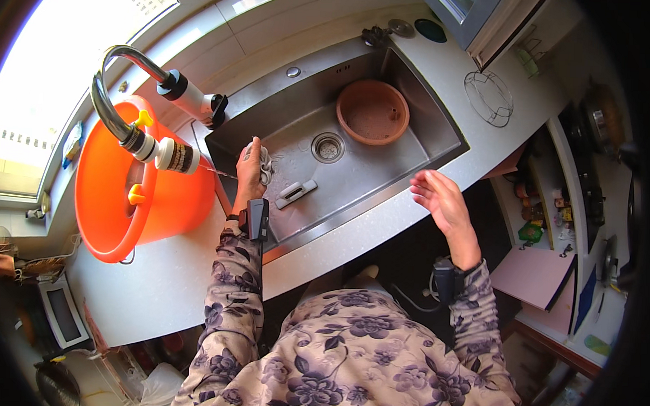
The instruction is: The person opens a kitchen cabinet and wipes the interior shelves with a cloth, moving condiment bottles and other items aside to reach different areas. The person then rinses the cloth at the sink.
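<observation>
At the left end of the stainless-steel sink (284, 148), my left hand (249, 171) grips a bunched greyish-white cloth (265, 168). A thin stream of water runs from the filter nozzle of the curved faucet (179, 156) towards that hand. A white plastic piece with a dark slot (296, 194) lies on the sink floor, just right of the cloth. My right hand (438, 199) is held near the sink's front edge, holding nothing, with its fingers loosely extended. In the sink's far right part sits a round terracotta-coloured basin (372, 113). The drain (328, 148) lies between the basin and my left hand.
A large orange bucket (180, 198) stands on the counter (139, 298) left of the sink, beneath the faucet. A wire rack (488, 98) lies on the counter to the right. An open window sash (487, 26) juts over the back right. A lower cupboard flap (534, 275) hangs open.
</observation>
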`<act>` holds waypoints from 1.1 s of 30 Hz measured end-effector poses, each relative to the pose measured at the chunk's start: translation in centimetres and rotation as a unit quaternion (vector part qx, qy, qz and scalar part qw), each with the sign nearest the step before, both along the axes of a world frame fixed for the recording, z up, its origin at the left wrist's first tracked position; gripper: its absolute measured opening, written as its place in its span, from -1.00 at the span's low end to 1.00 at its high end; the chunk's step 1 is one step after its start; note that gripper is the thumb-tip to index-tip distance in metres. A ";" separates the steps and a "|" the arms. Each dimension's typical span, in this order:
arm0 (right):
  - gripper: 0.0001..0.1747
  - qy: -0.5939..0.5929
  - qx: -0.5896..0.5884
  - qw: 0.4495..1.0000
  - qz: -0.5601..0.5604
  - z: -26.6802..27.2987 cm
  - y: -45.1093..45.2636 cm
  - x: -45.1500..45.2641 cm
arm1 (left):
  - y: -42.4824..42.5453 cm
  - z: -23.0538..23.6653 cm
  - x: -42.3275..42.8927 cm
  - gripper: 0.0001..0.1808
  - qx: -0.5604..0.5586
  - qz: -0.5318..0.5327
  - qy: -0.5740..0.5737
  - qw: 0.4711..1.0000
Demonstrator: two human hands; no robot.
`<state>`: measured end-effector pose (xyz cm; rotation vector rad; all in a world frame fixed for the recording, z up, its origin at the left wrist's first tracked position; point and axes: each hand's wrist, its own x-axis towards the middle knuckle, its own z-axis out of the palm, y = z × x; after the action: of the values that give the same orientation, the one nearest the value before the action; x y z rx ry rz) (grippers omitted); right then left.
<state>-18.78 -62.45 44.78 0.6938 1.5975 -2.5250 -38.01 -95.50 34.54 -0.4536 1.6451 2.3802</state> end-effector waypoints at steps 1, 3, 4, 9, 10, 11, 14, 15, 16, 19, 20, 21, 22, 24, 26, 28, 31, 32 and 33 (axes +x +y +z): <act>-0.77 -0.025 0.008 0.999 -0.029 -0.3 0.7 0.8 | -0.1 0.0 -0.1 -0.71 -0.026 -0.006 0.001 1.000; -0.78 -0.069 0.029 0.994 -0.084 -0.5 1.1 2.2 | -0.5 -0.4 0.5 -0.61 -0.063 0.001 0.028 0.998; -0.78 -0.046 0.008 0.998 -0.050 -0.5 1.0 2.4 | -1.1 -0.6 1.0 -0.62 -0.062 0.004 0.030 0.998; -0.80 -0.014 0.026 0.999 0.038 -0.7 -2.2 -1.1 | -4.3 -2.5 2.0 -0.71 -0.125 0.126 0.008 0.984; -0.79 -0.012 0.038 0.997 0.063 -0.6 -3.3 -2.6 | -5.0 -2.7 1.8 -0.72 -0.120 0.145 -0.017 0.982; -0.79 0.006 0.048 0.995 0.088 -0.3 -4.6 -4.4 | -5.7 -2.7 1.6 -0.71 -0.095 0.140 -0.011 0.985; -0.78 0.013 0.088 0.982 0.167 0.1 -8.4 -9.9 | -7.7 -2.3 2.1 -0.71 -0.030 0.064 0.001 0.998; -0.77 0.007 0.111 0.975 0.192 0.2 -9.7 -11.7 | -8.1 -2.2 2.4 -0.72 0.020 0.029 0.004 0.999; -0.77 0.007 0.116 0.971 0.207 0.1 -11.1 -13.5 | -8.2 -2.0 2.7 -0.72 0.044 0.011 -0.016 0.999; -0.71 0.018 0.124 0.959 0.256 -0.7 -15.1 -19.0 | -8.0 -1.7 3.4 -0.69 0.166 -0.051 -0.037 0.984; -0.71 0.006 0.137 0.955 0.264 -1.3 -16.6 -20.7 | -7.8 -1.8 3.7 -0.67 0.241 -0.086 -0.010 0.967; -0.70 0.011 0.142 0.952 0.272 -1.9 -18.2 -22.3 | -7.6 -2.0 3.9 -0.67 0.208 -0.056 -0.040 0.976; -0.67 -0.011 0.139 0.950 0.280 -2.7 -19.6 -24.0 | -7.4 -2.3 4.2 -0.65 0.199 -0.040 -0.041 0.978; -0.53 -0.039 0.114 0.947 0.299 -4.0 -22.2 -26.9 | -7.2 -3.0 4.6 -0.65 0.189 -0.014 -0.026 0.981; -0.49 -0.039 0.044 0.949 0.311 -5.3 -24.3 -29.1 | -7.2 -3.8 4.9 -0.66 0.172 -0.010 -0.059 0.983; -0.51 -0.050 -0.011 0.948 0.315 -6.2 -25.8 -30.5 | -7.2 -4.7 5.1 -0.65 0.223 0.011 -0.062 0.973; -0.60 -0.025 -0.088 0.948 0.304 -7.5 -26.8 -31.2 | -7.0 -5.5 5.3 -0.61 0.310 -0.037 -0.053 0.948; -0.63 -0.028 -0.078 0.949 0.305 -7.9 -27.2 -31.3 | -7.0 -5.7 5.3 -0.62 0.335 -0.051 -0.068 0.938; -0.67 -0.049 -0.054 0.957 0.280 -8.3 -27.4 -31.4 | -7.1 -5.7 5.4 -0.62 0.358 -0.069 -0.079 0.928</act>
<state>-50.13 -89.86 36.49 0.2884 1.3640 -2.1042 -32.65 -102.57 28.89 -0.3532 0.6282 2.5278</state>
